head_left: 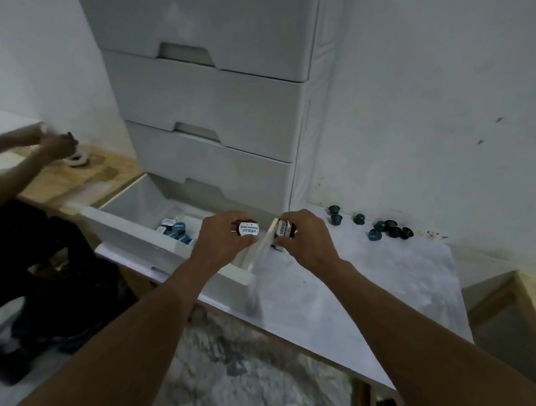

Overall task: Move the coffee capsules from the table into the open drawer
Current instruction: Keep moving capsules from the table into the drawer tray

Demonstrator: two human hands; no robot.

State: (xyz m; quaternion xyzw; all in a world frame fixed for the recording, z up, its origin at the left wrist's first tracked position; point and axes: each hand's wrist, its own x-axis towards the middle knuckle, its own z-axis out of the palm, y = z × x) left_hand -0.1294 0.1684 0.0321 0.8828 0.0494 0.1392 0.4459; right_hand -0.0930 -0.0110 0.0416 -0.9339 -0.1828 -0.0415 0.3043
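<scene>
- Drawer unit (204, 84): a tall pale plastic chest standing at the back of the worktop (365, 285), its upper drawers shut.
- Open drawer (135, 227): the lowest one, pulled out toward the viewer; several blue-lidded capsules in the drawer (175, 227) lie together on its floor.
- Left hand (224, 234): held over the right end of the drawer, its grip closed around a white-lidded capsule (249, 229). The printed lid faces up toward the camera and the dark body sits between thumb and fingers.
- Right hand (305, 236): just right of the drawer's side wall, above the worktop edge, its grip closed on a second capsule (282, 230) tilted on its side, lid turned toward the left hand. The two held capsules are near each other but apart.
- Loose capsules (389, 229): dark teal ones scattered on the worktop near the wall, well to the right of both hands, most lying lid-down.
- Another person's hand (57, 145): at far left, over a wooden surface.
</scene>
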